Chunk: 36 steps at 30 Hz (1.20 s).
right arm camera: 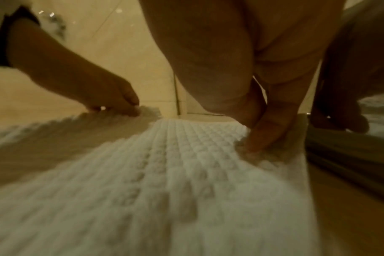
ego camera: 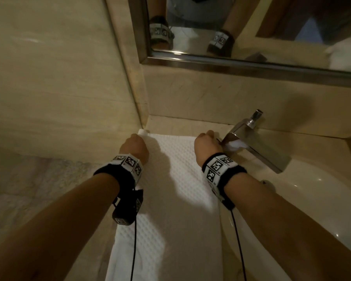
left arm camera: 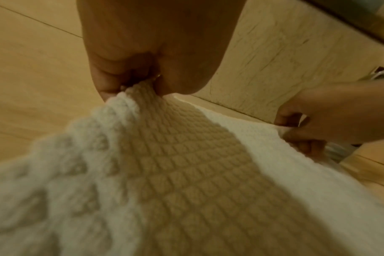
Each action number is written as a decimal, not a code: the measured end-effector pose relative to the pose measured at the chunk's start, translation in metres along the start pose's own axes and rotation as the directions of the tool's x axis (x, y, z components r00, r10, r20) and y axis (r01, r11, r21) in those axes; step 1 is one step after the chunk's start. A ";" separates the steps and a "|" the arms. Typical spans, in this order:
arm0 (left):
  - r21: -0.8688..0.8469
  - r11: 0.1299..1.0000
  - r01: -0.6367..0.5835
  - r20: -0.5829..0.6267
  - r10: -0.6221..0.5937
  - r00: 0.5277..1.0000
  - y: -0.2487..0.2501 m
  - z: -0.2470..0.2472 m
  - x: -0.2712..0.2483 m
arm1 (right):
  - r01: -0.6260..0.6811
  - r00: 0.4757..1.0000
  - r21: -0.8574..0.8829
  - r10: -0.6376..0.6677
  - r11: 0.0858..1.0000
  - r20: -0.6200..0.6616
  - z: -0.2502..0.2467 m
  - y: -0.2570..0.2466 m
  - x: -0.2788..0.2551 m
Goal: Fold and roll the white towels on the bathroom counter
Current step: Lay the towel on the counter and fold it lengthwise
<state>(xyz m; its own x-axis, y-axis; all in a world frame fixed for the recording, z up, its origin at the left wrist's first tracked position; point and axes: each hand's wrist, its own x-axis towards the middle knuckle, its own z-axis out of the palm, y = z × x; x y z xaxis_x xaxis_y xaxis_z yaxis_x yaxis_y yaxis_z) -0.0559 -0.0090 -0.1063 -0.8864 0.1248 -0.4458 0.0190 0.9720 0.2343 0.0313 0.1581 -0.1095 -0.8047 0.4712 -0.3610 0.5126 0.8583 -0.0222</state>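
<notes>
The towel (ego camera: 178, 199) is white with a raised waffle-grid weave and is laid out flat as one long strip on the table (ego camera: 190, 123), running from the near edge toward the back wall. Its far end lies close to the corner where the side wall meets the back wall, just left of the tap (ego camera: 253, 138). Both far corners are lifted slightly, each pinched between fingers, and the cloth between them is flat.
</notes>
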 end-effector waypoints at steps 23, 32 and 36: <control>0.280 0.931 -0.233 -0.164 0.285 0.944 0.041 -0.003 0.022 | 0.167 0.956 0.215 -0.104 0.962 -0.276 0.006 -0.005 -0.009; 0.320 0.902 -0.291 0.037 0.295 0.955 0.030 0.019 -0.054 | 0.128 0.992 0.400 -0.119 0.907 -0.049 0.034 -0.003 -0.096; 0.311 0.921 -0.235 0.033 0.237 0.971 -0.005 0.029 -0.094 | 0.122 0.992 0.401 -0.124 0.908 -0.022 0.040 0.000 -0.131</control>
<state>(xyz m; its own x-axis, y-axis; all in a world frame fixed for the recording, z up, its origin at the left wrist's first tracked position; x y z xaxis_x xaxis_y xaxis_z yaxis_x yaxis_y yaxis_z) 0.0407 -0.0194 -0.0902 -0.8410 0.3583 -0.4054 0.3701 0.9275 0.0519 0.1486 0.0879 -0.0994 -0.8684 0.3653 -0.3352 0.4870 0.7553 -0.4386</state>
